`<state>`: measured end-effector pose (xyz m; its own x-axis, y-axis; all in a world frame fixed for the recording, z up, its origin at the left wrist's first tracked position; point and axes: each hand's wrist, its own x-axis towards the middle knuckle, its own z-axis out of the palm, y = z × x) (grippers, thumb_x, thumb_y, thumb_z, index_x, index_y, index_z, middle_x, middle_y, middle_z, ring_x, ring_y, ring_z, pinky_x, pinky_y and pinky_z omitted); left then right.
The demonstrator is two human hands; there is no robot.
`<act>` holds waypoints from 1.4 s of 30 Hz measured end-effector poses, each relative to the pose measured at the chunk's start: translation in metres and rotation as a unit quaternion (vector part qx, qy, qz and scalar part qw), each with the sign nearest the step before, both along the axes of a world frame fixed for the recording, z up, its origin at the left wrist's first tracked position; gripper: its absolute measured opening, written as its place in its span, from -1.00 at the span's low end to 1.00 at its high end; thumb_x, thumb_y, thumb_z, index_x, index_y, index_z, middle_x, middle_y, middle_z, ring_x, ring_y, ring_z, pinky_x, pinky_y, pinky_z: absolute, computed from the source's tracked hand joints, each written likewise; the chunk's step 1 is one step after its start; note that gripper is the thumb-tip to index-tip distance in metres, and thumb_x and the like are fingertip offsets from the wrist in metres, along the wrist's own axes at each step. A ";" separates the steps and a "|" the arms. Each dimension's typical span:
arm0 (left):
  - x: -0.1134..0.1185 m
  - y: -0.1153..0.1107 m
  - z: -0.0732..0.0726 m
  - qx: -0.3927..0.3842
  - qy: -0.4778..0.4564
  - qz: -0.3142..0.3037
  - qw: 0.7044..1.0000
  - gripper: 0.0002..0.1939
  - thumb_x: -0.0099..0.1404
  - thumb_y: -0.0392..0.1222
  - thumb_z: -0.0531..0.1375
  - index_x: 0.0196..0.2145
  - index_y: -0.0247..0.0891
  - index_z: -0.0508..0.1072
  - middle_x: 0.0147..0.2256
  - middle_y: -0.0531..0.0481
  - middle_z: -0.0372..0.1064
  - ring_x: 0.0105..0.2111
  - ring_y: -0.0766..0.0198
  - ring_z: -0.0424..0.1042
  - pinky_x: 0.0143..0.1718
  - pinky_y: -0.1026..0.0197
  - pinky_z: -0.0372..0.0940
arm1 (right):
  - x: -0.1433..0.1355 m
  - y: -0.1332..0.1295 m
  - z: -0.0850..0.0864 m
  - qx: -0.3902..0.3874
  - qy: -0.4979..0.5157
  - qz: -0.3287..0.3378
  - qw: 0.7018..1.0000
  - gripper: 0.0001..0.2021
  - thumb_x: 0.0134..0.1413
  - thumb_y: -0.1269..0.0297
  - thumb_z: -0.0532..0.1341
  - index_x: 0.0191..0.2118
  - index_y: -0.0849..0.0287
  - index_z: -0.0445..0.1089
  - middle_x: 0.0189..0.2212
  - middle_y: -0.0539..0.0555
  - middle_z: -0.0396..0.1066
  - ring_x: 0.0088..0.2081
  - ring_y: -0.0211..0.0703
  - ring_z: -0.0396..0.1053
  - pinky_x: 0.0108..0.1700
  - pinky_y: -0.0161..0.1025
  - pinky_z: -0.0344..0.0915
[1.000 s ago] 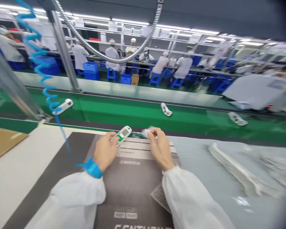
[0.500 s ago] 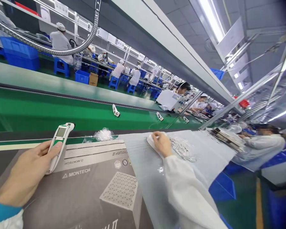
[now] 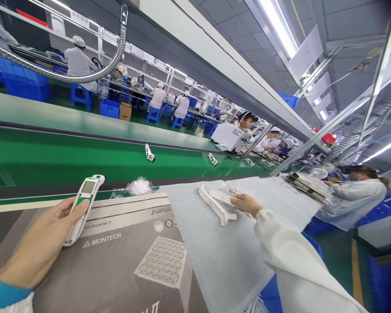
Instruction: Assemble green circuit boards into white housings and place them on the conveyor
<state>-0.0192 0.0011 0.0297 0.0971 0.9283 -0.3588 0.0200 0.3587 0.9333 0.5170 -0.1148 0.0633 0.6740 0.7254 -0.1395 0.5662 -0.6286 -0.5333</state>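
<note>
My left hand (image 3: 42, 237) is closed around a white handheld device with a small grey screen (image 3: 88, 187); the thumb presses on its green area below the screen. The device is upright and tilted above a grey printed cardboard box. Over the pale sheet, my right hand (image 3: 247, 203) pinches the near end of a white elongated plastic piece (image 3: 220, 196). A white shell part with a forked end (image 3: 217, 206) lies on the sheet just left of those fingers. Behind them is a clear plastic bag of small parts (image 3: 239, 189), partly hidden by the hand.
The MONTECH cardboard box (image 3: 117, 269) and a pale foam sheet (image 3: 228, 252) cover my work surface. Beyond runs a green conveyor belt (image 3: 68, 156) carrying several white device parts. Crumpled clear plastic (image 3: 140, 186) sits by its edge. A co-worker (image 3: 361, 195) sits at the right.
My right hand has moved right and now pinches the elongated piece; the forked shell part lies uncovered on the sheet. The view has shifted slightly. My left hand keeps its hold.
</note>
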 end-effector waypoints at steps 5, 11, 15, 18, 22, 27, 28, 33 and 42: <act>0.008 -0.005 0.007 0.003 -0.048 0.049 0.998 -0.24 -0.15 0.28 0.42 -0.02 -0.08 0.44 -0.15 -0.03 0.53 -0.32 0.15 0.48 -0.41 0.20 0.41 | -0.036 0.009 0.049 0.081 0.091 0.025 0.992 -0.68 -0.10 0.03 0.39 -0.32 0.16 0.42 -0.38 0.07 0.44 -0.38 -0.17 0.46 -0.23 -0.19 0.46; 0.014 -0.010 0.010 0.075 -0.053 0.007 0.996 -0.29 0.07 0.30 0.30 0.04 -0.20 0.40 -0.20 -0.06 0.50 -0.48 0.37 0.36 -0.45 0.31 0.33 | -0.173 0.053 0.047 0.070 0.251 0.267 0.928 -0.61 -0.01 -0.05 0.34 -0.19 0.16 0.45 -0.33 0.03 0.43 -0.44 -0.31 0.40 -0.36 -0.32 0.38; 0.009 -0.002 0.001 0.138 -0.010 0.024 0.990 -0.35 0.25 0.30 0.12 0.11 -0.20 0.38 -0.18 -0.08 0.49 -0.45 0.32 0.40 -0.36 0.22 0.36 | -0.270 0.085 0.003 0.023 0.339 0.354 0.871 -0.59 0.03 -0.14 0.28 -0.30 0.18 0.45 -0.30 0.06 0.46 -0.53 -0.35 0.39 -0.50 -0.37 0.30; 0.001 0.004 -0.006 0.222 0.084 0.010 0.971 -0.45 0.29 0.19 0.14 0.11 -0.17 0.38 -0.10 -0.08 0.48 -0.28 0.22 0.46 -0.18 0.15 0.36 | -0.311 0.100 -0.024 0.006 0.416 0.346 0.841 -0.54 0.02 -0.18 0.26 -0.28 0.18 0.47 -0.33 0.08 0.47 -0.51 -0.30 0.43 -0.44 -0.31 0.38; -0.003 0.002 -0.009 0.324 0.218 -0.070 0.918 -0.64 0.30 -0.02 0.18 0.02 -0.13 0.44 0.01 -0.03 0.44 -0.03 0.13 0.41 0.03 0.08 0.27 | -0.323 0.105 -0.044 0.080 0.532 0.373 0.756 -0.57 -0.07 0.07 0.42 -0.11 0.17 0.45 -0.25 0.05 0.49 -0.23 -0.21 0.50 -0.02 -0.20 0.40; 0.004 -0.005 -0.010 0.359 0.280 -0.153 0.877 -0.70 0.27 -0.12 0.21 -0.04 -0.16 0.47 -0.01 -0.06 0.47 0.00 0.07 0.40 0.08 0.00 0.22 | -0.324 0.101 -0.057 0.161 0.524 0.371 0.749 -0.54 -0.12 0.26 0.45 -0.04 0.15 0.43 -0.09 0.10 0.51 -0.09 -0.08 0.47 0.04 -0.10 0.35; 0.004 -0.005 -0.010 0.351 0.275 -0.147 0.883 -0.70 0.28 -0.11 0.20 -0.03 -0.16 0.47 -0.01 -0.05 0.47 -0.01 0.07 0.40 0.08 0.01 0.23 | -0.325 0.101 -0.058 0.176 0.513 0.376 0.751 -0.56 -0.10 0.26 0.44 -0.04 0.14 0.43 -0.08 0.11 0.51 -0.07 -0.06 0.47 0.05 -0.08 0.35; 0.004 -0.004 -0.006 0.279 0.225 -0.137 0.924 -0.68 0.28 -0.02 0.21 -0.04 -0.11 0.46 -0.03 0.03 0.47 -0.02 0.12 0.42 0.06 0.08 0.26 | -0.326 0.103 -0.057 0.222 0.456 0.400 0.764 -0.57 0.00 0.23 0.38 0.03 0.14 0.43 -0.02 0.13 0.50 0.05 0.02 0.42 0.15 -0.03 0.27; 0.014 -0.009 -0.008 0.326 0.223 -0.122 0.911 -0.69 0.35 -0.03 0.14 0.00 -0.13 0.43 0.00 -0.01 0.45 0.00 0.14 0.41 0.05 0.12 0.27 | -0.333 0.102 -0.051 0.270 0.516 0.325 0.745 -0.55 -0.05 0.02 0.40 -0.05 0.13 0.47 -0.07 0.11 0.53 0.00 0.00 0.42 0.14 -0.05 0.26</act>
